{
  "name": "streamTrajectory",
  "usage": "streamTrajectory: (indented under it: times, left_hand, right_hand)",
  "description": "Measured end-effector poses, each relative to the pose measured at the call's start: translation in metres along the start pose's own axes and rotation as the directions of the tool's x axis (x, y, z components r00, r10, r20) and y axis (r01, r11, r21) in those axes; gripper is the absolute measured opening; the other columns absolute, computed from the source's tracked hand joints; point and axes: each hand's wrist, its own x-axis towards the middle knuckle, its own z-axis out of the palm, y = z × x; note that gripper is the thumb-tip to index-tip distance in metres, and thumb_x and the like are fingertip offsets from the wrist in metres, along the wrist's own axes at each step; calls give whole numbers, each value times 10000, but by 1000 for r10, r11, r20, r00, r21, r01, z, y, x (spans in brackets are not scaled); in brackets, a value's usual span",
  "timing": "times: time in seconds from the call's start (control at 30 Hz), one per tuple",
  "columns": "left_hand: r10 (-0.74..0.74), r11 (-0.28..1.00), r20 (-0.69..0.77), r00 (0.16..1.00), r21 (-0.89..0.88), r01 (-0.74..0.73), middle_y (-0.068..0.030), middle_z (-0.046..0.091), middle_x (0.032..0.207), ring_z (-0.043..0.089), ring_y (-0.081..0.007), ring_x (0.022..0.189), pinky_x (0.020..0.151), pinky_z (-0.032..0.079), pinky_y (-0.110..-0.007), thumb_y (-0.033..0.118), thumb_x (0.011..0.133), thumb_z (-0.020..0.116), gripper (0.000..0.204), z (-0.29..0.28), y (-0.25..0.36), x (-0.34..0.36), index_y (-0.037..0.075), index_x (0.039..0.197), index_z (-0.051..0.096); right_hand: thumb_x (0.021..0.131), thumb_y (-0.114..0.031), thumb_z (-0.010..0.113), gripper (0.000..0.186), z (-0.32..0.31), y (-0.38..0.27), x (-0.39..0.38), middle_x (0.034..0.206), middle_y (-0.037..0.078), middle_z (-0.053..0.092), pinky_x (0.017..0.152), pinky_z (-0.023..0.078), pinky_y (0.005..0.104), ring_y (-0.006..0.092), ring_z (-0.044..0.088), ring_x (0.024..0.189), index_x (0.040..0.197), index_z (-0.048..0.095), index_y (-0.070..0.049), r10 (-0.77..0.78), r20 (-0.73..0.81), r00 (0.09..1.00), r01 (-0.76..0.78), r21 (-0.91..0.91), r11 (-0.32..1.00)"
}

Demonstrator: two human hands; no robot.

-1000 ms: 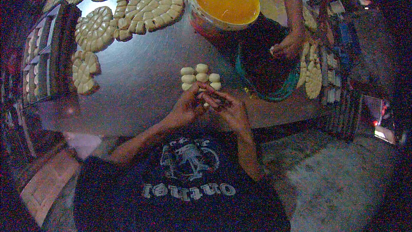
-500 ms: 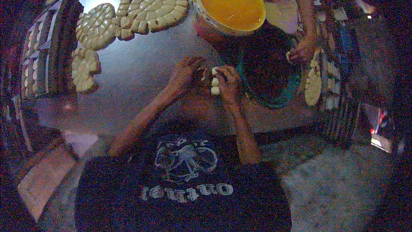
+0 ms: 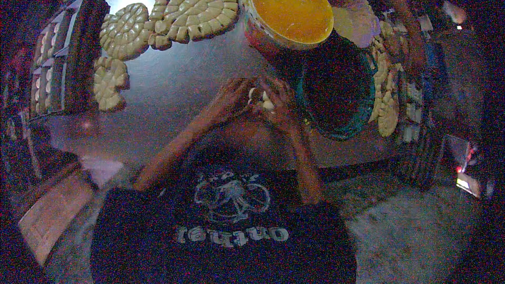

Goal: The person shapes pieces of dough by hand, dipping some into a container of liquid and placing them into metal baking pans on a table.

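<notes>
Over the near part of the table my two hands come close together around small pale dough balls [image 3: 268, 104]. My right hand [image 3: 281, 100] is closed on the dough balls, with its fingers curled over them from the far side. My left hand [image 3: 231, 95] is bent in against the left side of the same group, its fingertips touching or very near it. Blur and darkness hide what the left fingers hold, if anything. To the right of my right hand stands a deep teal basin [image 3: 301, 92] with a dark inside.
A bucket of orange-yellow liquid [image 3: 289, 5] stands beyond the basin. Flat rounds of pale dough pieces [image 3: 197, 13] lie across the table's far left. A wooden rack [image 3: 79, 55] with pale pieces is at left. Another person's arm [image 3: 402, 13] reaches in at far right.
My left hand has moved right to meet my right hand at the dough balls, which are now more covered. The other person's hand has moved away from the basin, to the right.
</notes>
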Motion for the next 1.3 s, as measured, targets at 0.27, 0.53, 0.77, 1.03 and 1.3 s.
streamTrajectory:
  times: [0.27,0.53,0.77,1.03,1.3]
  left_hand:
    - [-24,991,233,972,132,-8,-208,486,1338,477,-400,1211,1035,380,-489,364,912,550,527,-1,-33,-43,34,1317,481]
    - [309,912,-219,926,346,-223,-245,454,1394,438,-419,1286,1091,338,-507,205,863,543,469,3,-11,-77,16,1292,518]
    - [592,713,-45,805,494,-497,-228,479,1359,450,-386,1265,1040,405,-460,174,874,509,452,-36,-52,-116,17,1297,479]
    - [509,804,15,861,350,-481,-213,549,1263,523,-369,1163,977,444,-454,289,811,599,525,-7,-21,-77,51,1273,523]
    - [251,965,105,962,-109,-240,-197,620,1168,597,-353,1061,914,484,-448,404,748,690,606,-64,-7,-60,84,1249,568]
  right_hand:
    - [632,-493,815,925,-2,-15,-5,1356,127,476,1068,312,529,365,425,1275,1394,434,-132,-147,320,936,159,-10,987]
    - [660,-438,810,852,12,-43,-19,1304,136,511,1035,348,515,363,464,1226,1361,454,-111,-79,434,897,170,-174,970]
    - [681,-420,805,784,56,-81,-23,1256,139,543,999,388,500,358,507,1172,1321,488,-99,16,460,888,94,-216,972]
    - [705,-400,801,707,51,-50,-6,1200,143,580,957,434,482,353,555,1111,1276,528,-85,74,479,875,20,-187,982]
    - [729,-380,796,632,-10,-49,36,1144,146,616,915,480,464,347,603,1050,1231,568,-72,82,742,666,-253,121,960]
